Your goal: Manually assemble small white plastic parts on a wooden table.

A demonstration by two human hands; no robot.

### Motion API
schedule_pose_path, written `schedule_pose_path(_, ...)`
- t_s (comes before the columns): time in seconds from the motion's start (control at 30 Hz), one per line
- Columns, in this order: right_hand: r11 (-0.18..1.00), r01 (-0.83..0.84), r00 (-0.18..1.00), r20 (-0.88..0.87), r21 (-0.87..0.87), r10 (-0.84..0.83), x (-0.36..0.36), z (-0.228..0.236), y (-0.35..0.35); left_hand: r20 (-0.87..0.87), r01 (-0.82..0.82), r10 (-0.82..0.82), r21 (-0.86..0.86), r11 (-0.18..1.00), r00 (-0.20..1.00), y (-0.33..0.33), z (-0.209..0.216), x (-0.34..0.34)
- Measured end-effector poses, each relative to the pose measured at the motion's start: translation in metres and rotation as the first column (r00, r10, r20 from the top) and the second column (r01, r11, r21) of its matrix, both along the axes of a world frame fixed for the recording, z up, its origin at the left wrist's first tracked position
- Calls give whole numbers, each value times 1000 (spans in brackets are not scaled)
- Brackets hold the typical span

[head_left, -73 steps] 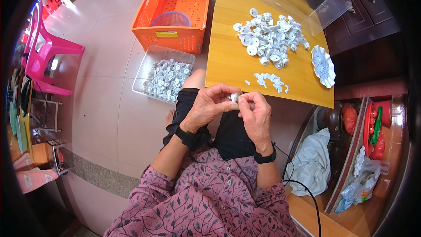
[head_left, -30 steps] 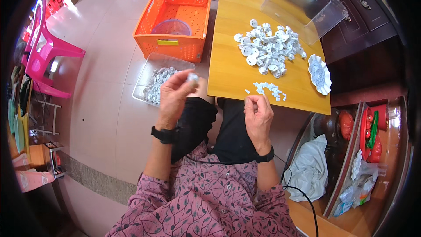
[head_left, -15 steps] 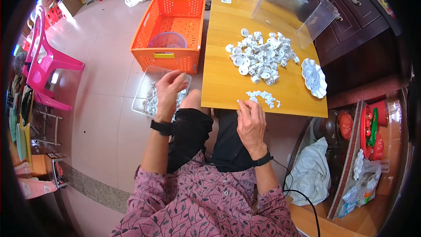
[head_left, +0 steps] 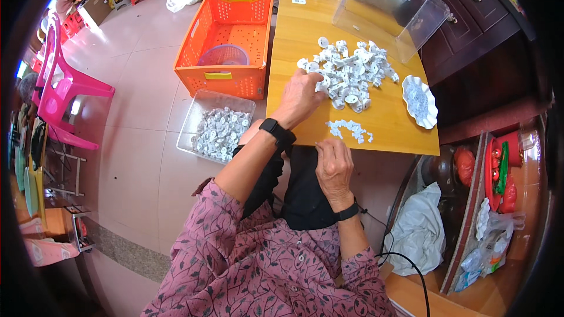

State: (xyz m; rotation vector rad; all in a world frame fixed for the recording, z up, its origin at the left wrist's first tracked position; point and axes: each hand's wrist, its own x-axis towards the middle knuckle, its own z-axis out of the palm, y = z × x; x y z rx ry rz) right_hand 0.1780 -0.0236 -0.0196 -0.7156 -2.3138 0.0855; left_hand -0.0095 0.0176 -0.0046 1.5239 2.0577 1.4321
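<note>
My left hand [head_left: 299, 95] reaches over the table to the near left edge of a heap of white round plastic parts [head_left: 351, 76]. Its fingers curl around one of these parts, which they partly cover. Just off the table's front edge, my right hand [head_left: 333, 167] is closed in a pinch, and whatever lies between its fingertips is too small to make out. Beyond those fingertips lies a small scatter of tiny pale plastic pieces [head_left: 352, 129]. A clear bin [head_left: 183, 135] left of my knees holds many similar white parts.
A white wavy-rimmed dish [head_left: 433, 118] of tiny clear pieces sits at the yellow table's [head_left: 288, 135] right edge. Behind the heap stands a large clear plastic box [head_left: 388, 23]. An orange crate [head_left: 220, 73] with a purple basket inside is on the floor, and a pink chair [head_left: 70, 85] is farther left.
My left hand has moved right and forward, from above the clear bin to the heap of white parts. My right hand stays pinched by the table edge, slightly lower.
</note>
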Motion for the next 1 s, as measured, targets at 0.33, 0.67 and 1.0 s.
schedule_pose_path(0.33,968,-32,977,-213,-250,-23,4,3,-8,-115,-7,-5,-106,994,993,6,0,8)
schedule_pose_path(0.67,714,-160,860,-452,-681,-238,8,26,-19,880,304,-258,139,943,399,-73,17,21)
schedule_pose_path(1.0,769,-171,899,-417,-616,-134,0,44,-25,907,205,-415,394,896,70,-116,-11,37)
